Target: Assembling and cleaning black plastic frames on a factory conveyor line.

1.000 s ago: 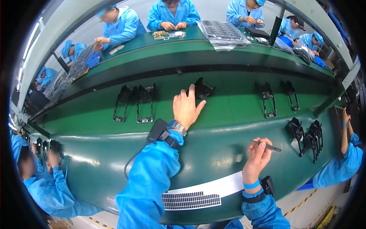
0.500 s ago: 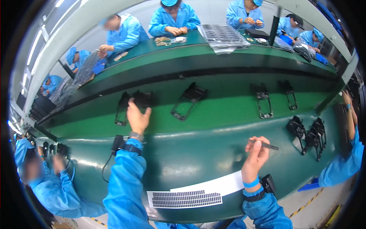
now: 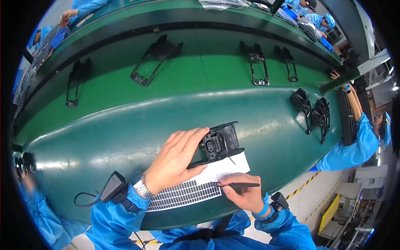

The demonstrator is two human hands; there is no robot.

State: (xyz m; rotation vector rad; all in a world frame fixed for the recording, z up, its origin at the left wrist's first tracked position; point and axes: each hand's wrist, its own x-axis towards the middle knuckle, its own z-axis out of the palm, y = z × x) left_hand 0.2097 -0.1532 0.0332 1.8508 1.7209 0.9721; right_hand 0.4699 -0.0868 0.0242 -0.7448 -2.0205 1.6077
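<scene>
My left hand [image 3: 175,160] grips a black plastic phone-like frame [image 3: 227,139] by its near and left sides, thumb below and fingers over the top. A molded block with slots shows on the frame's face; the rest is behind my hand. In my right hand [image 3: 246,198], pinched between thumb and fingers, are black tweezers [image 3: 243,184]. Their tip meets the right end of a white sheet of small black rectangular stickers [image 3: 179,198]. A blank white paper [image 3: 239,164] lies partly under the frame.
On the green belt beyond the table lie several more black frames, such as one at left [image 3: 73,85] and one in the middle [image 3: 143,68]. Two black frames [image 3: 306,110] sit on the table's right side. Beside them a co-worker's blue sleeve [image 3: 350,143] reaches in.
My left hand has come back from the belt with a black frame, now held above the sheet. My right hand has lowered the tweezers to the stickers. The view has tilted down.
</scene>
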